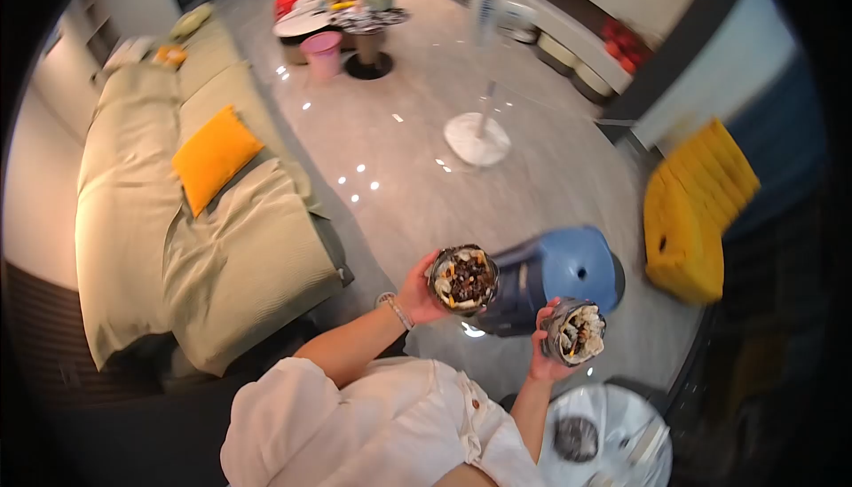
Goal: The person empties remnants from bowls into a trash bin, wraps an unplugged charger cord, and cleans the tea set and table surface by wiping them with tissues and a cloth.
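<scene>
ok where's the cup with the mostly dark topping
In the head view, the dark-topped cup is just below centre, held in the left hand, left of the blue stool.

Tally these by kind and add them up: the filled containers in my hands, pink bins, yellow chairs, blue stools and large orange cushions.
Filled containers: 2, one in the left hand, one in the right hand
Pink bin: 1
Yellow chair: 1
Blue stool: 1
Large orange cushion: 1
Total: 6
</scene>
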Tool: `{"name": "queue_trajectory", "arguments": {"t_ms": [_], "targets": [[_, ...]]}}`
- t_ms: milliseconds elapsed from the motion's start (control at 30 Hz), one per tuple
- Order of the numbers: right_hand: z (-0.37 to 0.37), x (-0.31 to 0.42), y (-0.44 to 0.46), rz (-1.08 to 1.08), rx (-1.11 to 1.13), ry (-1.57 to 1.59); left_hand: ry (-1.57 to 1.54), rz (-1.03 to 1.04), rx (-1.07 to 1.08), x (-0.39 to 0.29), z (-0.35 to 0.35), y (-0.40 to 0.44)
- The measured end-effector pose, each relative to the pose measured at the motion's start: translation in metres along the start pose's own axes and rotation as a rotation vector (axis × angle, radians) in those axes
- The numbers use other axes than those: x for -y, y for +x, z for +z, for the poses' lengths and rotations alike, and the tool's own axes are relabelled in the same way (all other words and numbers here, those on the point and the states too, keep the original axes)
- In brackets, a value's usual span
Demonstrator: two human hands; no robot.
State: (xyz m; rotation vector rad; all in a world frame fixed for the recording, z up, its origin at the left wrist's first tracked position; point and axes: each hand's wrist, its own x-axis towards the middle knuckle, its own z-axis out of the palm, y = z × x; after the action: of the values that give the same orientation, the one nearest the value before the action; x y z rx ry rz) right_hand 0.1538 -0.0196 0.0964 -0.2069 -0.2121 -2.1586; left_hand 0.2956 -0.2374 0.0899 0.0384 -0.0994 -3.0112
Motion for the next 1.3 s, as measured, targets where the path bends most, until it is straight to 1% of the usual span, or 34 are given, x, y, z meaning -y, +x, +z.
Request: {"name": "queue_trajectory", "arguments": {"t_ms": [33, 67, 200, 233, 300, 333, 433, 500, 567, 633, 700, 833, 900, 967, 1033, 1100, 1133, 1167, 1233, 1300], "targets": [[-0.012, -0.017, 0.036, 0.044, -0.02, 0.011, -0.007, 0.055, -0.078, -0.033, -0.002, -0.006], [-0.004, -0.016, 0.083, 0.049, -0.101, 0.067, -0.02, 0.083, -0.204, -0.065, 0.025, 0.016], [-0.017, -0.075, 0.238, 0.211, -0.187, 0.052, -0.005, 0.313, -0.195, -0.197, 0.03, 0.024], [-0.027, -0.099, 0.261, 0.228, -0.171, 0.048, 0.003, 0.404, -0.215, -0.224, 0.026, 0.017], [-0.04, -0.128, 0.314, 0.273, -0.239, 0.043, 0.025, 0.394, -0.136, -0.278, 0.036, 0.016], [-0.051, -0.137, 0.345, 0.327, -0.246, 0.026, 0.031, 0.411, -0.13, -0.302, 0.035, 0.021], [-0.092, -0.169, 0.428, 0.42, -0.248, 0.028, 0.02, 0.475, -0.16, -0.37, 0.016, 0.034], [-0.124, -0.184, 0.487, 0.484, -0.274, 0.037, -0.019, 0.584, -0.214, -0.412, -0.008, 0.048], [-0.148, -0.216, 0.546, 0.592, -0.27, 0.035, 0.09, 0.638, -0.246, -0.468, -0.025, 0.051], [-0.174, -0.237, 0.62, 0.65, -0.223, 0.048, 0.04, 0.722, -0.299, -0.516, -0.036, 0.068], [-0.193, -0.264, 0.682, 0.72, -0.189, -0.025, 0.029, 0.809, -0.369, -0.558, -0.041, 0.08], [-0.227, -0.346, 0.802, 0.827, -0.217, -0.026, -0.044, 1.019, -0.391, -0.641, -0.058, 0.083], [-0.25, -0.385, 0.861, 0.877, -0.214, -0.022, -0.066, 1.085, -0.364, -0.682, -0.064, 0.086], [-0.278, -0.428, 0.919, 0.911, -0.198, 0.018, -0.101, 1.158, -0.436, -0.729, -0.075, 0.086], [-0.315, -0.482, 0.958, 0.909, -0.236, -0.012, -0.107, 1.178, -0.459, -0.784, -0.096, 0.069], [-0.36, -0.525, 1.007, 0.89, -0.139, -0.139, -0.112, 1.173, -0.518, -0.849, -0.112, 0.064], [-0.376, -0.548, 1.029, 0.875, -0.185, -0.162, -0.052, 1.157, -0.515, -0.887, -0.123, 0.063], [-0.391, -0.573, 1.055, 0.864, -0.184, -0.163, -0.04, 1.145, -0.507, -0.924, -0.134, 0.064], [-0.423, -0.612, 1.091, 0.859, -0.281, -0.178, -0.054, 1.089, -0.524, -1.001, -0.138, 0.071], [-0.455, -0.65, 1.131, 0.839, -0.332, -0.168, -0.034, 1.012, -0.462, -1.079, -0.147, 0.079]]}}
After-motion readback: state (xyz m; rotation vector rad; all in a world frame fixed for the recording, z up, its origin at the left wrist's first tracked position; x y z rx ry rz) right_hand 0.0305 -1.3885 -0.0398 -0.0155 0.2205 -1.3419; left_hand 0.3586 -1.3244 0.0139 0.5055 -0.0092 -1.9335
